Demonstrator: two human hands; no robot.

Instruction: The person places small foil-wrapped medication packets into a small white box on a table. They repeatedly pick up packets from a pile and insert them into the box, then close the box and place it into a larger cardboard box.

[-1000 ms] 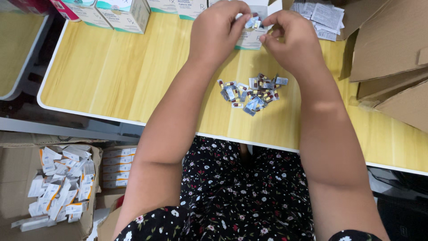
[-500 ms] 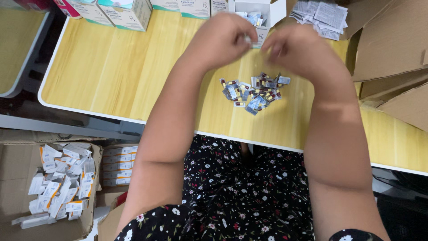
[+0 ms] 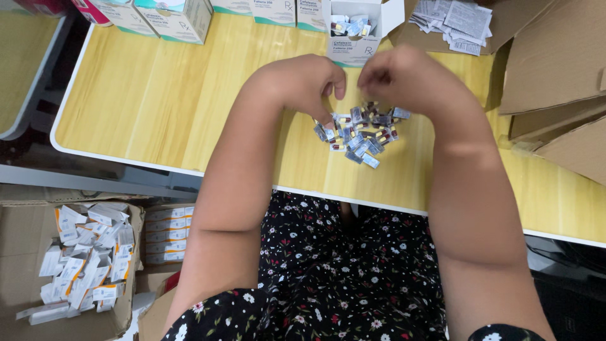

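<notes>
On the pale wooden table (image 3: 158,107), just in front of the person, a small pile of foil blister strips (image 3: 357,132) is lying between both hands, with the left hand (image 3: 303,85) curling over its left edge, fingers bent down and touching the strips, and the right hand (image 3: 407,79) hovering over its upper right with fingers curled in; whether either is actually pinching a strip cannot be told. Just beyond the pile an open white carton (image 3: 356,28) is standing with more strips inside, beside a row of closed white and teal boxes (image 3: 173,16) and a stack of folded paper leaflets (image 3: 454,19). To the right flattened brown cardboard (image 3: 555,69) is lying on the table, and down on the floor at the left a cardboard box (image 3: 19,252) is sitting, filled with small white and orange cartons (image 3: 82,252).
</notes>
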